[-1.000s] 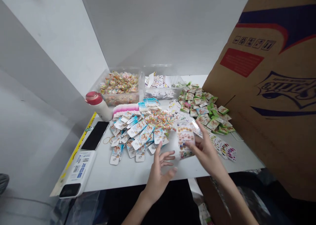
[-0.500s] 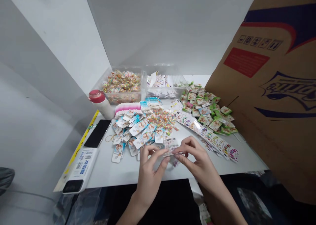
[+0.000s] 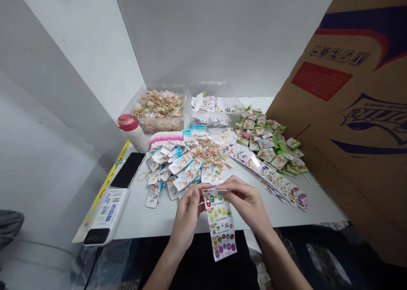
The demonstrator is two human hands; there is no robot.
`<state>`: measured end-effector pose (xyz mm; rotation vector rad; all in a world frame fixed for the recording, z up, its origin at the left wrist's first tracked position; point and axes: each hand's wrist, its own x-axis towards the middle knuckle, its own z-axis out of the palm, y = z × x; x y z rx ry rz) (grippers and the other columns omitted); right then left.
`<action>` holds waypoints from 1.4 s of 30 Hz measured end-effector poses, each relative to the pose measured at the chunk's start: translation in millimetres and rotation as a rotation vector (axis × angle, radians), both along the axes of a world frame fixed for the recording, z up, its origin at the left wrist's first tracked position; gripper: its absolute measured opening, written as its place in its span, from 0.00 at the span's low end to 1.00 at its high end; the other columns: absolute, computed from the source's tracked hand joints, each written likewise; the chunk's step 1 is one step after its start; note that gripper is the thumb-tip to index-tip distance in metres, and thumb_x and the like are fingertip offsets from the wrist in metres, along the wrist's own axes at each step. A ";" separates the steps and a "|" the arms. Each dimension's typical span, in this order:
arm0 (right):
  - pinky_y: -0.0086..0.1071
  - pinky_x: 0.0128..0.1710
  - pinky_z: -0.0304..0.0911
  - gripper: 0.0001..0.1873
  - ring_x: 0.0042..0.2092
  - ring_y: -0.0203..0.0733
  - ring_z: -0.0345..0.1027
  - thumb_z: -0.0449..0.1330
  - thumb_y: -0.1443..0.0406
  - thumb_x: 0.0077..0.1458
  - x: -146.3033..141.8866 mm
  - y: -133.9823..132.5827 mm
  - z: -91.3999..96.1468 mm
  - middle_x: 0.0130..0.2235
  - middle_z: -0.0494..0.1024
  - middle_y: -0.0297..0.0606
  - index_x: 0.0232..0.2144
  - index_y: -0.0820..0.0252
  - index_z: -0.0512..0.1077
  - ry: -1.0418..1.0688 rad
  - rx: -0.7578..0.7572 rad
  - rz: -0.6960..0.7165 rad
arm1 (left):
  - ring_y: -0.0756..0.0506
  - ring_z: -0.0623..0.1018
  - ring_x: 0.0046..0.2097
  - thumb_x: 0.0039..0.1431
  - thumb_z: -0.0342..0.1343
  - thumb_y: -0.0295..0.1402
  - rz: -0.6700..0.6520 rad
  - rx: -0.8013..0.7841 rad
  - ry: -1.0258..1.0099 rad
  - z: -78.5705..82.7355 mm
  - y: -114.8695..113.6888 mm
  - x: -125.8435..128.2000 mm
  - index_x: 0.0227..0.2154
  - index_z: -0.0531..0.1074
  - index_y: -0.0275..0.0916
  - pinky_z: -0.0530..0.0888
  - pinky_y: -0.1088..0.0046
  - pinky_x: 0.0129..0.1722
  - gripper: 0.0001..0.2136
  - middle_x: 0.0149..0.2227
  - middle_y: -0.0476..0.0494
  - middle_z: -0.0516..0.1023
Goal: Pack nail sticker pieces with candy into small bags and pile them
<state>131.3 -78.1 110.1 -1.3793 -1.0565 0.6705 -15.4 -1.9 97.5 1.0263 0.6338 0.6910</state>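
Observation:
A nail sticker sheet [image 3: 220, 225] with rows of coloured ovals hangs upright over the table's front edge. My left hand [image 3: 187, 211] pinches its top left corner and my right hand [image 3: 246, 201] pinches its top right corner, both closed on it. Just behind my hands lies a heap of blue-and-white sticker cards [image 3: 173, 171] and a small pile of tiny coloured packets [image 3: 210, 153]. A row of overlapping sticker sheets [image 3: 270, 175] runs diagonally to the right of my hands.
Two clear tubs [image 3: 159, 107] [image 3: 213, 105] stand at the back of the white table [image 3: 143, 216]. Green packets [image 3: 270, 139] lie at the right, beside a big cardboard box [image 3: 349, 112]. A red-capped bottle [image 3: 133, 133], black phone [image 3: 127, 176], and white device [image 3: 106, 216] sit left.
My hands drew closer to the table's front edge and unfolded the sheet; it went from flat between my fingers to hanging full length from its top corners.

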 end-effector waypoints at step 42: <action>0.32 0.38 0.63 0.16 0.38 0.39 0.70 0.55 0.73 0.59 -1.3 0.5 -11.3 0.35 0.75 0.37 0.36 0.51 0.80 -0.050 0.100 0.125 | 0.40 0.79 0.42 0.59 0.56 0.41 -0.092 -0.280 -0.087 -9.2 5.3 -5.7 0.43 0.79 0.35 0.74 0.70 0.39 0.17 0.40 0.38 0.81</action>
